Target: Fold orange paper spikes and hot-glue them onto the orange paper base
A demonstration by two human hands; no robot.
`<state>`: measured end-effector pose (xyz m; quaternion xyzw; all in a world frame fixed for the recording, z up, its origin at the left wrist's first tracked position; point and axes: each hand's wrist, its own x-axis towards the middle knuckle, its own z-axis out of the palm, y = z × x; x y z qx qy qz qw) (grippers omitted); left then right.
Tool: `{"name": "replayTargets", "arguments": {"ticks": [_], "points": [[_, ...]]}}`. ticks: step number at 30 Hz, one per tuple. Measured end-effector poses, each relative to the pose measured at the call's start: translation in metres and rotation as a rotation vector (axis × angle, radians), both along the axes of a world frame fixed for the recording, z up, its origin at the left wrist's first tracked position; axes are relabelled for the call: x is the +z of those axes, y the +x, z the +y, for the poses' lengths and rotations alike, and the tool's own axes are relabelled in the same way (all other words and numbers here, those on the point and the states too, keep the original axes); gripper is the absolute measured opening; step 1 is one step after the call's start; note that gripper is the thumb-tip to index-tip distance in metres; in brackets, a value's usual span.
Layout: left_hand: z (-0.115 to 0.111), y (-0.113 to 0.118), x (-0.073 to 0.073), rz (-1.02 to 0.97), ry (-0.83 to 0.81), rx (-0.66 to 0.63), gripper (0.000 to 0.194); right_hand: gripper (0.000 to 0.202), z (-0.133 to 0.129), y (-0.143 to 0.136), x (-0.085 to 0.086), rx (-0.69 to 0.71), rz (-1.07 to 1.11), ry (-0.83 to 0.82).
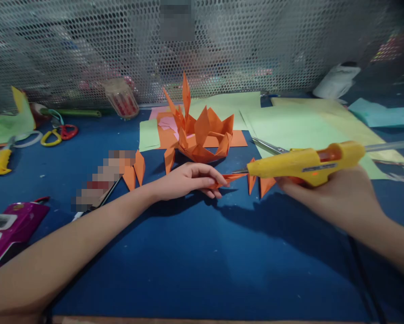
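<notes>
Glue gun (286,166), gripped in right hand (350,198), nozzle (241,171) toward nine o'clock, could slip and burn left hand (188,180) pinching paper (233,177).

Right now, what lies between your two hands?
In the head view, between the left hand and right hand lie a pinched orange piece, the yellow glue gun's front and two more orange points below it.
</notes>
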<state>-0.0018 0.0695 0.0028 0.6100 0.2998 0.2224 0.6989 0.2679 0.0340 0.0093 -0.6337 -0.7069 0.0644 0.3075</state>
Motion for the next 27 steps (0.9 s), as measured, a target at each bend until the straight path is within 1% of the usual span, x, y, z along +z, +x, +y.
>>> {"name": "replayTargets", "arguments": {"ticks": [2, 4, 6, 8, 11, 14, 17, 19, 23, 27], "points": [[0.000, 0.002, -0.001, -0.024, -0.009, 0.006, 0.013, 0.025, 0.000, -0.002, 0.002, -0.040, 0.048, -0.073], [-0.001, 0.003, -0.001, -0.019, -0.026, 0.032, 0.021, 0.028, 0.000, -0.005, 0.005, -0.085, 0.092, -0.140], [-0.002, 0.004, 0.001, 0.009, -0.044, 0.068, 0.027, 0.029, 0.000, -0.008, 0.008, -0.104, 0.080, -0.162], [-0.003, 0.005, 0.002, 0.045, -0.049, 0.088, 0.029, 0.028, 0.000, -0.010, 0.008, -0.105, 0.033, -0.157], [-0.004, 0.006, 0.002, 0.070, -0.054, 0.095, 0.025, 0.026, 0.001, -0.011, 0.006, -0.046, -0.026, -0.114], [-0.004, 0.007, 0.001, 0.081, -0.061, 0.091, 0.016, 0.026, 0.002, -0.010, 0.003, 0.036, -0.090, -0.061], [-0.004, 0.007, -0.001, 0.074, -0.053, 0.093, 0.009, 0.021, 0.001, -0.009, 0.002, 0.080, -0.124, -0.078], [-0.005, 0.008, -0.002, 0.064, -0.040, 0.119, 0.009, 0.018, 0.001, -0.009, 0.002, 0.107, -0.122, -0.094], [-0.007, 0.009, -0.004, 0.046, -0.024, 0.189, 0.009, 0.015, 0.000, -0.010, 0.004, 0.135, -0.119, -0.091], [-0.008, 0.011, -0.002, 0.039, -0.027, 0.235, 0.009, 0.020, 0.000, -0.010, 0.006, 0.104, -0.134, -0.157]]}}
